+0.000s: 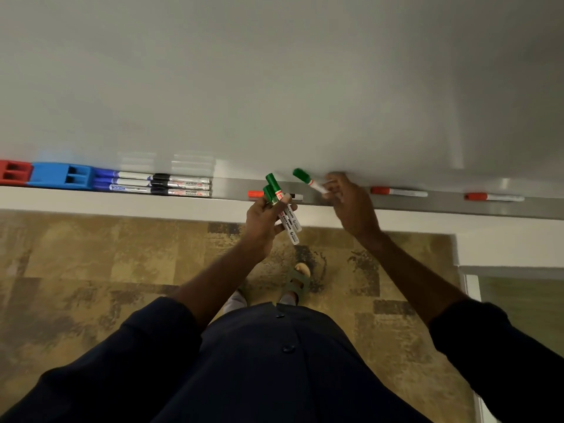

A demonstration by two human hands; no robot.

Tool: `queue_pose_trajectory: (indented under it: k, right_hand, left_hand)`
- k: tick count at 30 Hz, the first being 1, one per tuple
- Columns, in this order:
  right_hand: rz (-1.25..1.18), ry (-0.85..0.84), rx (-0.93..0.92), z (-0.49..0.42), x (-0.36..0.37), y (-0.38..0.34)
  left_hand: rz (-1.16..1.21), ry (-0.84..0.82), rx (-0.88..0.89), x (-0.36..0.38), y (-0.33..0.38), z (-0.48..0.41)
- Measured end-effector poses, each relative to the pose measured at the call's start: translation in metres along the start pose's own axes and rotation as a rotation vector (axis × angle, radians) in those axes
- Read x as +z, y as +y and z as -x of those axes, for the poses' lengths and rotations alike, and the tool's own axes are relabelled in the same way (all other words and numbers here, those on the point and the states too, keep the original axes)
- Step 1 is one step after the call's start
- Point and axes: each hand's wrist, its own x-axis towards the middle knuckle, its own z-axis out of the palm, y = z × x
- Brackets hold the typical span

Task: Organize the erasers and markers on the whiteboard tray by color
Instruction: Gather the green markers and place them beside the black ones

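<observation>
My left hand (265, 221) grips two green-capped markers (274, 190), caps up, just in front of the metal tray (232, 187). My right hand (351, 206) holds a third green marker (306, 179) by its white barrel, cap tilted up-left above the tray. At the tray's left end sit a red eraser (13, 172), a blue eraser (59, 176), three blue markers (122, 181) and black markers (183, 186), packed side by side. A red marker (255, 194) lies behind my left hand. Two more red markers (398, 192) (493, 197) lie apart to the right.
The whiteboard (274, 87) fills the upper view. A white ledge (122, 204) runs below the tray. Patterned brown carpet (91, 270) and my sandalled foot (300, 279) are beneath. A white frame edge (470, 288) stands at the lower right.
</observation>
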Motion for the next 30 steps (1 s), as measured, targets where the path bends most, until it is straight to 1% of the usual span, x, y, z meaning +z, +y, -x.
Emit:
queue_pose_trajectory:
  k: [1, 3, 5, 7, 9, 13, 18, 21, 24, 27, 29, 30]
  right_hand:
    - [-0.152, -0.012, 0.015, 0.004, 0.006, -0.013]
    - [-0.312, -0.019, 0.014, 0.014, 0.020, -0.034]
    - [-0.409, -0.023, 0.048, 0.022, 0.032, -0.050]
    - [-0.425, -0.011, 0.064, 0.023, 0.042, -0.061]
    - [-0.381, -0.012, 0.027, 0.022, 0.051, -0.068]
    - [-0.266, -0.070, -0.097, 0.015, 0.067, -0.072]
    - [0.182, -0.178, -0.239, 0.010, 0.080, -0.048]
    - [0.360, -0.184, -0.301, 0.013, 0.077, -0.026]
    - [0.430, -0.180, -0.282, 0.019, 0.064, -0.008]
    - [0.460, -0.172, -0.221, 0.029, 0.046, 0.004]
    - [0.386, -0.103, -0.170, 0.034, 0.038, 0.000]
    - [0.297, -0.047, -0.132, 0.034, 0.037, -0.007]
  left_hand:
    - [0.015, -0.009, 0.008, 0.001, 0.001, 0.000]
    - [0.051, -0.021, 0.017, 0.004, 0.002, 0.000]
    - [0.096, -0.022, 0.023, 0.006, 0.003, -0.001]
    - [0.139, -0.010, 0.028, 0.004, 0.003, 0.000]
    - [0.169, 0.037, 0.030, 0.000, 0.005, 0.002]
    - [0.233, 0.163, 0.028, -0.012, 0.009, 0.002]
    - [0.284, 0.319, 0.004, -0.036, 0.016, -0.002]
    - [0.326, 0.338, -0.028, -0.046, 0.019, -0.004]
    - [0.349, 0.334, -0.075, -0.052, 0.023, -0.007]
    - [0.365, 0.324, -0.100, -0.053, 0.026, -0.009]
    - [0.370, 0.319, -0.109, -0.050, 0.028, -0.010]
    - [0.377, 0.317, -0.117, -0.049, 0.028, -0.013]
